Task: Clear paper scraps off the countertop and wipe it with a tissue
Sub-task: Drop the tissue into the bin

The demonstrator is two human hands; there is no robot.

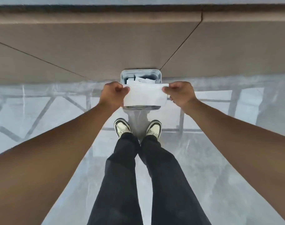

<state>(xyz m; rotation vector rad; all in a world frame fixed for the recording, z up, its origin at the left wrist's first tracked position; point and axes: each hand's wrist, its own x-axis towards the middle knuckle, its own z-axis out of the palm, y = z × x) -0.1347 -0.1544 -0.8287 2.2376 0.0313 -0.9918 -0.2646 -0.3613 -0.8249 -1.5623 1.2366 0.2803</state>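
Above the grey bin we pinch a plain white paper sheet, left hand and right hand gripping opposite edges. Sheet is flat, unmarked. White scraps lie inside the bin.

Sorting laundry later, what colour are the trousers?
Black trousers, clearest in the head view.

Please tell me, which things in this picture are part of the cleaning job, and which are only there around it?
Part of the job:
- white paper, held by left hand and right hand
- metal bin with paper scraps inside

Only there:
- shoes
- glossy floor
- brown panel wall
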